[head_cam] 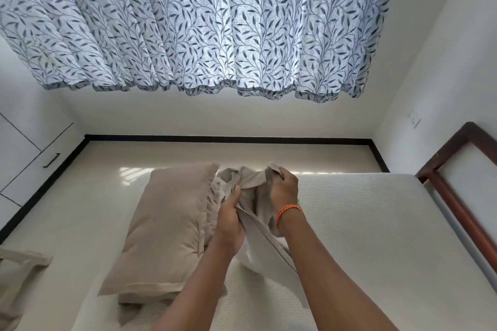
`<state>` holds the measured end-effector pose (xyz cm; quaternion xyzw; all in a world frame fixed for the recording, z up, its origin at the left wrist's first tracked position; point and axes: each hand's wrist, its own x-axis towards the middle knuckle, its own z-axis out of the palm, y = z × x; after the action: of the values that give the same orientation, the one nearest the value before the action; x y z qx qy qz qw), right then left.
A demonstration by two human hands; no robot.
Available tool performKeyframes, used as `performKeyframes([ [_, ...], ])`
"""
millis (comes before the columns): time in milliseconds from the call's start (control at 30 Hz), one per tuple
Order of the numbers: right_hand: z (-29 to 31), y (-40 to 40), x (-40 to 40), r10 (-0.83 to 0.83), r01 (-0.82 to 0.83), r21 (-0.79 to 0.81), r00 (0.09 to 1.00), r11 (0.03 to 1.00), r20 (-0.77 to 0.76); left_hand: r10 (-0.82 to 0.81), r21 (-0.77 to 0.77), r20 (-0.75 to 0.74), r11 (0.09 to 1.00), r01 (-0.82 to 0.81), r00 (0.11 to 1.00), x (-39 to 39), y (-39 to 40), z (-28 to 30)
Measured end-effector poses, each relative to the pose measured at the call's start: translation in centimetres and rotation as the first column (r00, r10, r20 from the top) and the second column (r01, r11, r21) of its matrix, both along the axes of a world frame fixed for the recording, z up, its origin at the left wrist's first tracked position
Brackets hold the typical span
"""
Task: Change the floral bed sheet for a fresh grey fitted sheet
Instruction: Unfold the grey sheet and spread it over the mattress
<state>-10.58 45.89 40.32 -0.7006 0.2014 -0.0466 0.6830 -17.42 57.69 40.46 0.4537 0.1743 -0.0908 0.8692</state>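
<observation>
A bunched grey fitted sheet (256, 177) hangs above the bare white mattress (376, 223). My left hand (228, 220) grips a fold of it low down. Higher up, my right hand (286, 188), with an orange thread band on the wrist, clutches the gathered top of the cloth. A loose tail of the sheet (269, 255) drops between my forearms to the mattress. No floral sheet is in view.
A beige pillow (166, 231) lies on the mattress's left edge, on top of another one. More beige cloth (18, 277) sits on the floor at the far left. A dark wooden headboard (462, 196) stands at the right. Leaf-patterned curtains (215, 21) hang ahead; white cupboards (27, 158) line the left wall.
</observation>
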Motion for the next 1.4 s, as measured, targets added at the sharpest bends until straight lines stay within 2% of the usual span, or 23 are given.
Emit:
performKeyframes([
  [100,-0.4,0.0,1.3,-0.022,0.028,0.162,0.999,0.986,-0.042,-0.019,-0.013,0.007,1.000,0.019,1.000,1.9,-0.4,-0.9],
  [167,-0.6,0.1,1.3,-0.045,0.052,0.172,0.998,0.984,-0.041,-0.028,-0.026,-0.005,0.999,0.027,1.000,3.0,-0.8,-1.2],
  [233,-1.1,-0.1,0.3,-0.024,0.023,0.111,1.000,0.994,0.008,-0.029,-0.075,-0.020,0.997,0.027,0.999,3.6,-1.0,-1.2],
  [367,-1.2,-0.8,0.2,0.193,-0.174,-0.096,0.952,0.980,0.236,-0.010,-0.111,-0.011,0.994,0.009,1.000,4.7,-0.9,-0.4],
  [467,0.0,-1.2,1.4,0.245,-0.160,-0.289,0.927,0.944,0.285,-0.009,-0.047,-0.015,0.999,0.008,1.000,5.0,-1.3,1.4],
  [533,1.1,-1.5,2.3,0.230,-0.120,-0.337,0.923,0.934,0.309,-0.013,0.000,-0.019,1.000,0.013,1.000,5.0,-1.6,2.4],
  [733,4.9,-2.7,4.2,0.195,-0.091,-0.278,0.906,0.956,0.376,0.095,0.306,-0.014,0.948,-0.087,0.995,7.4,-1.6,3.3],
  [867,6.3,-2.7,5.2,0.192,-0.106,-0.220,0.889,0.970,0.416,0.147,0.383,0.027,0.912,-0.146,0.989,7.9,-0.9,3.9],
  [900,6.8,-2.5,5.3,0.199,-0.117,-0.211,0.881,0.971,0.429,0.202,0.482,0.026,0.855,-0.189,0.979,7.9,-0.8,4.3],
  [933,7.3,-2.3,5.4,0.212,-0.130,-0.208,0.871,0.969,0.443,0.264,0.631,0.042,0.741,-0.230,0.964,8.0,-0.7,4.5],
  [967,7.9,-2.0,5.5,0.227,-0.144,-0.209,0.858,0.967,0.460,0.320,0.762,0.094,0.586,-0.275,0.943,7.7,-0.7,5.2],
  [1000,8.7,-1.7,5.6,0.238,-0.153,-0.210,0.845,0.966,0.478,0.356,0.816,0.208,0.450,-0.362,0.911,7.6,-0.7,5.9],
  [1033,9.5,-1.4,5.7,0.241,-0.154,-0.210,0.834,0.965,0.497,0.329,0.801,0.342,0.387,-0.456,0.880,7.7,-0.7,6.6],
  [1067,10.4,-1.2,5.9,0.239,-0.149,-0.210,0.821,0.966,0.518,0.247,0.737,0.471,0.418,-0.531,0.847,7.9,-0.7,7.3],
  [1100,11.3,-0.9,6.0,0.240,-0.145,-0.212,0.808,0.966,0.538,0.153,0.660,0.538,0.535,-0.527,0.829,7.9,-0.9,8.1],
  [1133,12.3,-0.8,6.2,0.244,-0.146,-0.215,0.794,0.966,0.556,0.059,0.600,0.566,0.654,-0.461,0.822,8.1,-1.2,8.8],
  [1167,13.1,-0.6,6.3,0.245,-0.156,-0.201,0.782,0.967,0.574,-0.024,0.561,0.584,0.734,-0.383,0.811,8.1,-1.4,9.4],
  [1200,13.8,-0.4,6.2,0.240,-0.172,-0.171,0.776,0.970,0.584,-0.089,0.560,0.590,0.761,-0.328,0.802,8.0,-1.6,9.9],
  [1267,14.9,-0.2,6.1,0.225,-0.203,-0.104,0.776,0.974,0.589,-0.139,0.570,0.612,0.759,-0.313,0.778,8.0,-2.0,10.9],
  [1400,15.8,-0.3,6.5,0.240,-0.226,-0.098,0.777,0.969,0.582,-0.122,0.522,0.641,0.793,-0.314,0.758,8.5,-2.9,12.4],
])
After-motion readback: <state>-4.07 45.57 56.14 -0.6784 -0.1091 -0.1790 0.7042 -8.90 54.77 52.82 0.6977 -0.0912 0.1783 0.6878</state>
